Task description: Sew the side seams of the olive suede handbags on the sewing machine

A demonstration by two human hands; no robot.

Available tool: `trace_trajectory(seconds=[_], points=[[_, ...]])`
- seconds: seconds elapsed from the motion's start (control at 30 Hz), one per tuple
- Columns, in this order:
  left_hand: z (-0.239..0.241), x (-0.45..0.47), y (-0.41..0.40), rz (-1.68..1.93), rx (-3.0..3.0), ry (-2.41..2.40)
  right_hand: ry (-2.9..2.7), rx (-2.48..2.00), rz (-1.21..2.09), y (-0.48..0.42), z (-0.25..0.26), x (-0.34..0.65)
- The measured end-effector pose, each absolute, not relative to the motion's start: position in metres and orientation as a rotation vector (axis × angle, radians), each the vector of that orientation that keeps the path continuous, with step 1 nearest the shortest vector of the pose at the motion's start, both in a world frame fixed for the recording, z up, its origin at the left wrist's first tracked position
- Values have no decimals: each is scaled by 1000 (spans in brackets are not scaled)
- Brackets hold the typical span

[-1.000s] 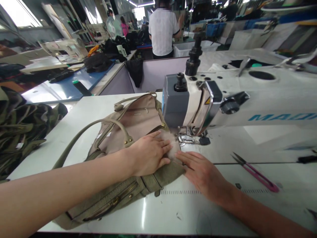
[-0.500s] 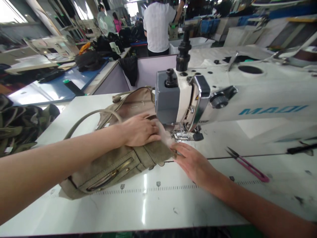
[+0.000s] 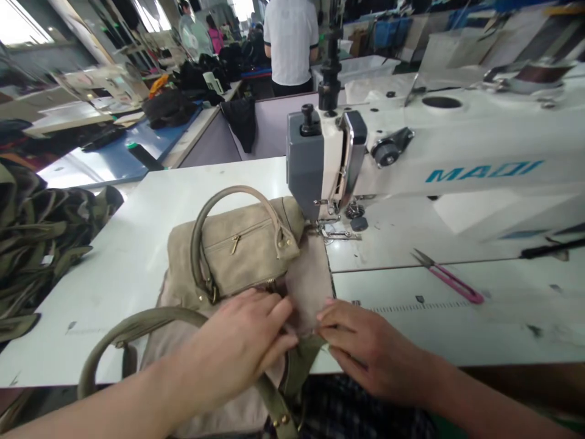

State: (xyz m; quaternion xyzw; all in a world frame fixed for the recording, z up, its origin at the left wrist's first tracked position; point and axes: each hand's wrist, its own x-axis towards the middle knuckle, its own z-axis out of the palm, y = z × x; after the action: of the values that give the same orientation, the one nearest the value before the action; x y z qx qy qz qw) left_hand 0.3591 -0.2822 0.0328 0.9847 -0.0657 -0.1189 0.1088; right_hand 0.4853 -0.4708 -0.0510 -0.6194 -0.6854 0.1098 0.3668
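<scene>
An olive-khaki handbag lies under the sewing machine's head, one arched handle standing up and a small zipper showing on its panel. My left hand is closed on the bag's middle, near a zipper edge, fingers curled into the fabric. With its fingertips, my right hand pinches the edge of a pale pinkish lining piece of the bag. That lining runs up to the presser foot area. A second handle loops beneath my left forearm.
The white sewing machine spans the right side. Pink-handled thread snips lie on the table to the right of my right hand. Camouflage-coloured pieces are heaped at left. A person in a white shirt stands beyond the partition.
The bag has turned and come toward me, its lower part now over the table's front edge. Both hands have moved nearer my body, and the pale lining is spread beside the presser foot.
</scene>
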Motion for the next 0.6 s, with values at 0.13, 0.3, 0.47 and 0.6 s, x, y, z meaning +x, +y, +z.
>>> trace_trajectory(seconds=[0.13,0.3,0.47,0.6], points=[[32,374,-277,-239,3035,-451,-1729,-1637,228,-460,-54,462],[29,400,-273,-95,3182,-677,-1789,-1689,130,-457,-53,455],[34,362,-266,-360,3124,-340,-1729,-1659,50,-473,-56,449],[24,317,-280,-110,3108,-549,-1682,-1614,13,-479,-64,441]])
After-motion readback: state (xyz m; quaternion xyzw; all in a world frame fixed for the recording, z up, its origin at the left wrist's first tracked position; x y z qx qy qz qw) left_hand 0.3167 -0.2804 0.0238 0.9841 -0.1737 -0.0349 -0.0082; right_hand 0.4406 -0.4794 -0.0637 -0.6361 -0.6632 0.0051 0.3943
